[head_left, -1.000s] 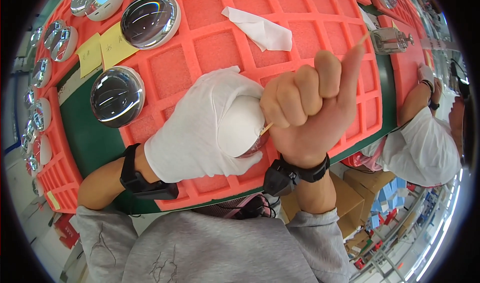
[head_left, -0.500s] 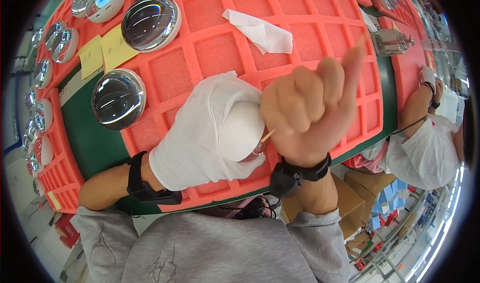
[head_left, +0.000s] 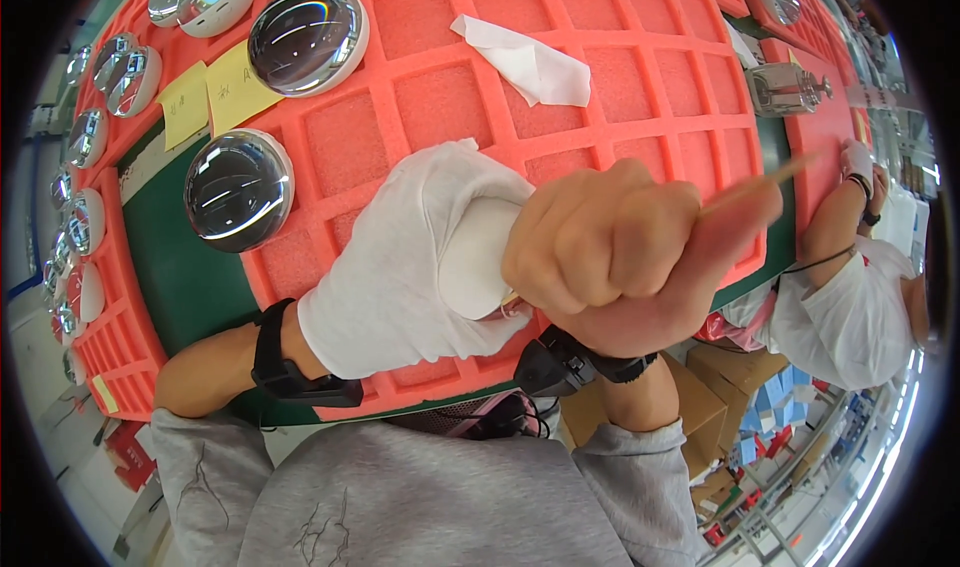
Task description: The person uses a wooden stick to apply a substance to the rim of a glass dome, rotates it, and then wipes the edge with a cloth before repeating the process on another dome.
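My left hand (head_left: 385,267), in a white glove, is closed around a white rounded housing (head_left: 478,259). Its smooth pale side faces up, and its underside is hidden in the glove. Over its right edge, my bare right hand (head_left: 625,252) is curled round a thin wooden stick (head_left: 765,182). One end juts out past the thumb, slightly blurred; the other tip is near the housing's lower edge, mostly covered by my fist. Left of the gloved hand sits a dark glossy dome with a white rim (head_left: 238,192), and a similar glossy dome (head_left: 307,42) stands farther back.
A pink foam tray (head_left: 450,55) with square pockets spans the green table (head_left: 185,267). On it lies a white cloth (head_left: 530,67). Yellow notes (head_left: 240,87) are by the domes. A clear glass bottle (head_left: 785,89) stands far right, near another person's arm (head_left: 832,237). More domes line the left.
My right hand has turned and shifted slightly, so the stick's far end now points lower and farther right. The fist covers more of the housing. My left hand stays nearly still.
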Available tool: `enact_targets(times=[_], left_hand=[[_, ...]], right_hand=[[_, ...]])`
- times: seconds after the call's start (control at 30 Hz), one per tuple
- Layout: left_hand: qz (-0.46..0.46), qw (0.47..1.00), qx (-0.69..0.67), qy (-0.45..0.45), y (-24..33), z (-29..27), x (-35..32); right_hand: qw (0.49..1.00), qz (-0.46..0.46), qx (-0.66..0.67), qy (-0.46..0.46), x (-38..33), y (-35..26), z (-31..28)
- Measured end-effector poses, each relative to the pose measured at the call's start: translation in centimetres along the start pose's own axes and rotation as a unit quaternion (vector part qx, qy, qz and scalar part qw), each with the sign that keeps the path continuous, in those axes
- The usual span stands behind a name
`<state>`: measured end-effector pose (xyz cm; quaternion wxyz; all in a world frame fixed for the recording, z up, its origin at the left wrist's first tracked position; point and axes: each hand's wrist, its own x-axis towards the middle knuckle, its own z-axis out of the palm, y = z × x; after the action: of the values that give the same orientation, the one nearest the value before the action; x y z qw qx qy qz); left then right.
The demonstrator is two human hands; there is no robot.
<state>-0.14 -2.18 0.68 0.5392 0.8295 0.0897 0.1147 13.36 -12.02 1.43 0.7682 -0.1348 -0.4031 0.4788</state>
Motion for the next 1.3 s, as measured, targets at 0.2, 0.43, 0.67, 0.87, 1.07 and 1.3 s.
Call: enact_targets(times=[0.2,0.43,0.67,0.87,1.07,1.3], left_hand=[[0.028,0.998,0.063,0.015,-0.4,0.3,-0.1],[0.012,0.999,-0.018,0.032,-0.2,0.2,-0.1],[0.045,0.997,0.048,0.042,-0.7,0.2,-0.1],[0.044,0.998,0.024,0.024,-0.5,0.0,0.2],[0.053,0.998,0.017,0.042,-0.7,0.1,-0.1],[0.046,0.998,0.026,0.03,-0.7,-0.1,-0.3]], right_hand=[[0.958,-0.024,0.245,0.148,-0.4,0.4,-1.2],[0.997,-0.038,0.041,0.043,-0.4,0.8,0.7],[0.924,-0.041,0.301,0.231,-0.4,0.3,-0.5],[0.993,-0.033,0.052,0.098,-0.6,0.7,0.5],[0.991,-0.037,0.103,0.07,-0.5,0.7,-0.1],[0.986,-0.043,0.098,0.125,-1.0,1.0,0.2]])
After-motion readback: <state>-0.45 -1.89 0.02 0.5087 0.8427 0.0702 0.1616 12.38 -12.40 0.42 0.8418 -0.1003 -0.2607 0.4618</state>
